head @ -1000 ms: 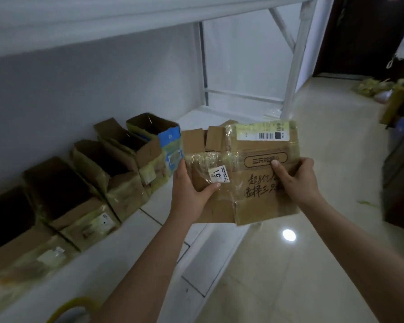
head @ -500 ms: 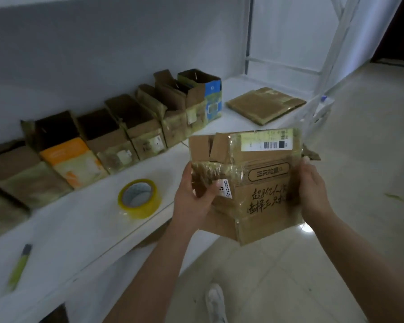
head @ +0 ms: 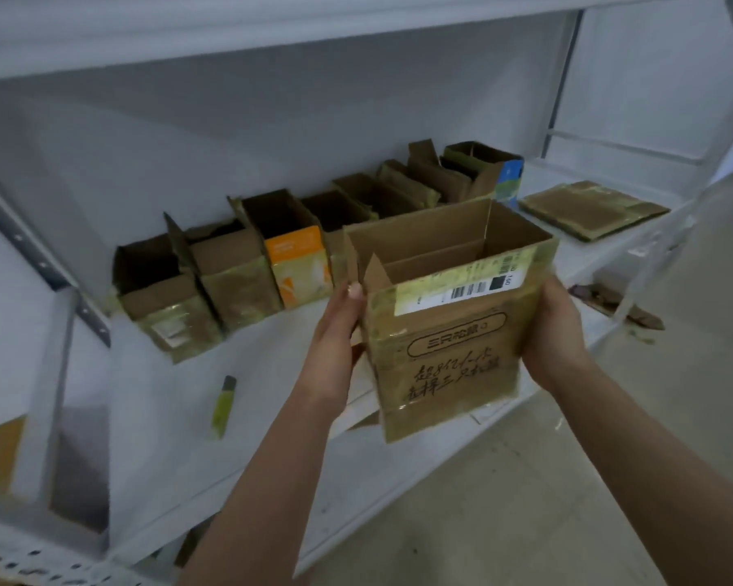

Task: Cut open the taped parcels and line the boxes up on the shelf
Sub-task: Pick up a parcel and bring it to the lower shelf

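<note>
I hold an opened cardboard box (head: pixel 449 332) upright in front of the white shelf (head: pixel 271 365). Its top is open and empty, and it carries a barcode label and handwritten characters. My left hand (head: pixel 335 332) grips its left side. My right hand (head: pixel 555 332) grips its right side. A row of several opened boxes (head: pixel 238 272) stands along the back of the shelf, one with an orange face (head: pixel 299 266), the far one with a blue side (head: pixel 509 179). A yellow-green utility knife (head: pixel 224 406) lies on the shelf left of my left arm.
A flattened cardboard parcel (head: pixel 593 209) lies on the shelf's right end. Shelf uprights stand at the left (head: pixel 47 264) and right (head: pixel 669 255). Another shelf board (head: pixel 271 44) runs overhead. Cardboard scraps (head: pixel 618 304) lie on the pale floor beyond the shelf.
The box, flattened and folded earlier, now stands squared open in my hands and has moved up over the shelf. The view has swung left and the tape roll has left view.
</note>
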The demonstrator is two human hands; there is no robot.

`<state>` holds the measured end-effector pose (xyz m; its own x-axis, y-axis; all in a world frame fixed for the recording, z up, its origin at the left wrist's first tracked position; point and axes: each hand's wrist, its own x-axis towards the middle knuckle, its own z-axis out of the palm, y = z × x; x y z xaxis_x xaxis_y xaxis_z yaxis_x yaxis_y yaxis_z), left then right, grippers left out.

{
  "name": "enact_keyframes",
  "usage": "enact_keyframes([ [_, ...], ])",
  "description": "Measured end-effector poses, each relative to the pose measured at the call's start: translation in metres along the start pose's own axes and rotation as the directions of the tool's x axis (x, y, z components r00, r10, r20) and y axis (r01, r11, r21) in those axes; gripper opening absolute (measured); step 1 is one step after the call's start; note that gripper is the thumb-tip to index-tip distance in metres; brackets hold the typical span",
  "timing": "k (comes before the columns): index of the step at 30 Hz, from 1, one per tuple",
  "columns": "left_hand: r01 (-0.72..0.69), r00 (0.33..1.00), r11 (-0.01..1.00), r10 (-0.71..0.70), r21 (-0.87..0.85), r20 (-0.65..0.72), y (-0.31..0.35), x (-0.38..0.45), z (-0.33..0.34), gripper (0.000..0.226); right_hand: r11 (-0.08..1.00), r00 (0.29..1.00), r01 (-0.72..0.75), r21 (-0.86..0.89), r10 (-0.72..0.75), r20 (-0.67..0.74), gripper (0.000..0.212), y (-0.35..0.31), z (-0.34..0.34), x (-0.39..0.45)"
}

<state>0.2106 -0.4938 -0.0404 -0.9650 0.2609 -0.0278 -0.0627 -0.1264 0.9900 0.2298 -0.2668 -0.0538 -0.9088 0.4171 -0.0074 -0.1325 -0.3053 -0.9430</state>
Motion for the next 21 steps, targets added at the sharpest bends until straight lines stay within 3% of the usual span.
enact_keyframes([
  [2, 0.006, 1.0, 0.999, -0.006, -0.031, -0.018, 0.01, -0.003, -0.043, 0.089, 1.0, 0.998, 0.007, 0.002, -0.007, 0.061, 0.049, 0.014, 0.045, -0.009],
  [6, -0.007, 0.998, 0.997, 0.002, -0.075, -0.062, 0.022, -0.001, -0.127, 0.083, 1.0, 0.98, -0.007, -0.007, 0.009, 0.198, 0.059, 0.039, 0.123, -0.031],
  [11, 0.123, 0.988, 0.989, -0.129, -0.083, -0.08, 0.01, 0.012, -0.187, 0.097, 0.996, 0.976, -0.08, 0.03, 0.073, 0.205, 0.059, 0.08, 0.159, -0.046],
  [14, 0.115, 0.99, 0.98, -0.127, -0.163, -0.062, -0.008, 0.02, -0.204, 0.088, 0.985, 0.977, -0.154, 0.079, 0.14, 0.159, 0.055, 0.105, 0.162, -0.052],
  [18, 0.039, 0.999, 0.972, -0.036, -0.232, 0.017, -0.025, 0.032, -0.211, 0.049, 0.976, 0.979, -0.185, 0.117, 0.172, 0.108, 0.053, 0.115, 0.162, -0.048],
  [21, -0.001, 1.0, 0.969, 0.007, -0.248, 0.024, -0.031, 0.041, -0.215, 0.05, 0.975, 0.978, -0.188, 0.12, 0.174, 0.119, 0.05, 0.115, 0.165, -0.04],
])
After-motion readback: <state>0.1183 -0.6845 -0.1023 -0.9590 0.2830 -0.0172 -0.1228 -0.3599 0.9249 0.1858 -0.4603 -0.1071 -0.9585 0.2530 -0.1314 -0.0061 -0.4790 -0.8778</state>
